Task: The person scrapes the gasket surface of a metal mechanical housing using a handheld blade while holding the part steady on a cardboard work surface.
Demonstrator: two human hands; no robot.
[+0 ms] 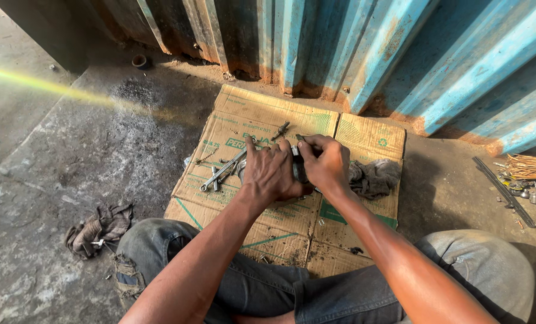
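Near edge: knees in torn jeans (232,276), person seated on the concrete floor (70,162), both forearms running out toward 12 o'clock.

Both hands meet over flattened cardboard (250,114). Left hand (272,175) lies palm-down with its fingers curled over a small dark metal part (296,169). Right hand (327,163) closes on the same part from the 3 o'clock side, fingers bent and pinching at its top edge. So both hands grip one piece, which sits between them, touching both. Most of it is hidden under the knuckles; cannot tell its long axis or what it is exactly. Neither hand is clearly nearer: the part sits right at the seam between the two.

At 9 o'clock of the left hand, just beside it: a long spanner (223,170) on the cardboard, axis running roughly 8 to 2 o'clock, with smaller bits of hardware around it. At 12 o'clock, a short screw-like piece (280,130). At 3 o'clock of the right hand, touching the wrist area: a grey rag (376,178).

Farther out: second dirty rag (100,228) on the floor at 8 o'clock, well apart. Metal strip and loose parts (511,189) at far 3 o'clock. Behind everything, a rusted blue corrugated wall (400,54).
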